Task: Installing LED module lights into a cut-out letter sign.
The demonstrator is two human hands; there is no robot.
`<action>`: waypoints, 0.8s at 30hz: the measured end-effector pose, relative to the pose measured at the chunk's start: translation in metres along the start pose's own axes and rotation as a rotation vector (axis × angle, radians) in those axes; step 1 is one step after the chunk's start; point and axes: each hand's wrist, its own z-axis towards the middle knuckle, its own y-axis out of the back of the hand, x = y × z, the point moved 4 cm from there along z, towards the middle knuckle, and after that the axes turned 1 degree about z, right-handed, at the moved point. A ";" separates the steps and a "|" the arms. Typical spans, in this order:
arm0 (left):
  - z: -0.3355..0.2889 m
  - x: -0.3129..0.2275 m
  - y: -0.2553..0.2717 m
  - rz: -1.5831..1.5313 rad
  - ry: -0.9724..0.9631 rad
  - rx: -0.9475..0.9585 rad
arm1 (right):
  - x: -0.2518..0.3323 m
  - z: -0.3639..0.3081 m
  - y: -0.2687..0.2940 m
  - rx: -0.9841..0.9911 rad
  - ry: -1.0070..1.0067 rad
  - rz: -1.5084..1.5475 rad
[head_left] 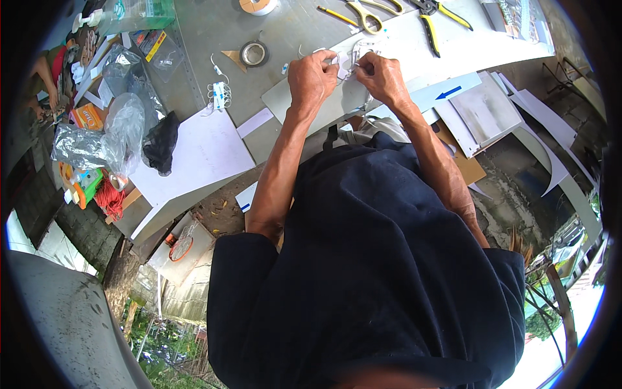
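Observation:
Both my hands work close together over a white sheet [447,74] at the table's near side. My left hand [312,78] is closed, fingers curled and pinched, with whatever is in it too small to tell. Just to its right, my right hand [383,78] pinches at a small whitish piece [344,65] between the hands; its kind is unclear. Thin white wire with small pale pieces [370,45] loops behind my right hand. Left of my hands lies a bundle of small white-and-blue modules [220,96] on white wire.
Black tape [254,54], scissors [367,17], a yellow cutter [337,16] and yellow-handled pliers [430,35] lie beyond my hands. Plastic bags [126,123], a black cloth [160,144] and red cord [110,200] crowd the left. Cut sheets [483,113] are stacked at right.

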 end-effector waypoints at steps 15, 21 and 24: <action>-0.005 0.001 -0.002 -0.113 0.133 -0.088 | -0.004 0.000 -0.002 -0.007 0.005 0.025; 0.004 0.003 -0.001 -0.008 -0.162 -0.113 | -0.003 -0.002 -0.002 -0.025 -0.016 0.037; 0.012 0.000 0.000 0.009 -0.352 -0.109 | 0.001 -0.006 -0.003 -0.005 -0.089 0.017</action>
